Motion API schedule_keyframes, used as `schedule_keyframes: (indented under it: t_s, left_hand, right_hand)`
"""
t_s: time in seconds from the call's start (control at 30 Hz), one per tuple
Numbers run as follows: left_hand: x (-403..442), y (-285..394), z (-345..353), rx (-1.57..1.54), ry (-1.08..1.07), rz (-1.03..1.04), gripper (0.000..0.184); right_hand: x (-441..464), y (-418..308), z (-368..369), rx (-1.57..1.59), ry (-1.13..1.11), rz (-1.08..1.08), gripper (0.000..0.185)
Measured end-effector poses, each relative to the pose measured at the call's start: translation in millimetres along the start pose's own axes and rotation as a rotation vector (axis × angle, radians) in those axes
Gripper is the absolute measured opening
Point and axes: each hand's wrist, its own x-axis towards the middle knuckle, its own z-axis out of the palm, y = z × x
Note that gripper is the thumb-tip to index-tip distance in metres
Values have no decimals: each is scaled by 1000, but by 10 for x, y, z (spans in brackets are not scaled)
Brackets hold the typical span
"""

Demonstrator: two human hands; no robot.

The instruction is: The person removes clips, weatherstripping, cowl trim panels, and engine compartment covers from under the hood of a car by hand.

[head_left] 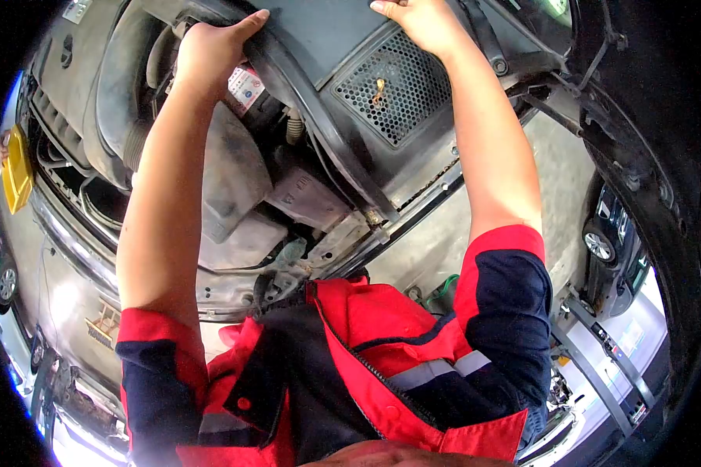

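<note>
A dark plastic cowl cover (327, 47) with a honeycomb grille (405, 105) lies across the engine bay of a car. A thick black rubber strip (311, 101) runs along its left edge. My left hand (214, 50) is at this edge, its thumb stretched over the strip and its other fingers curled down out of sight. Over the cover's far part, above the grille, is my right hand (424, 23). One digit points left; its remaining fingers are cut off by the top of the view. A small dry yellowish leaf-like scrap (378, 92) sits on the grille.
Below my left forearm are a dusty grey plastic housing (230, 171), a ribbed hose (294, 126) and a labelled battery-like box (245, 89). The raised hood (646, 140) arches at the right. A yellow plate (17, 170) is at the far left, and other cars stand around.
</note>
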Motion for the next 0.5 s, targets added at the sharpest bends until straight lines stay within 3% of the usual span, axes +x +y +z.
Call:
schedule_keyframes:
  t_s: [0.13, 0.2, 0.27, 0.33, 0.43, 0.5]
  left_hand:
    - [-8, 161, -35, 159, 19, 4, 59]
    - [151, 75, -27, 284, -24, 88, 59]
    - [192, -112, 98, 176, -26, 100, 59]
    - [101, -41, 138, 16, -19, -55, 58]
    - [78, 9, 117, 76, -26, -74, 58]
    - [27, 2, 108, 59, -16, 44, 63]
  right_hand:
    - [-10, -194, -104, 0, -138, 231, 34]
    - [-32, -107, -76, -44, -88, 135, 33]
    - [-42, -34, -13, -108, -28, 57, 33]
    - [-59, -11, 52, -185, 44, 3, 32]
    - [-81, -15, 70, -143, 68, 25, 32]
    - [-74, -97, 31, -178, 36, 79, 32]
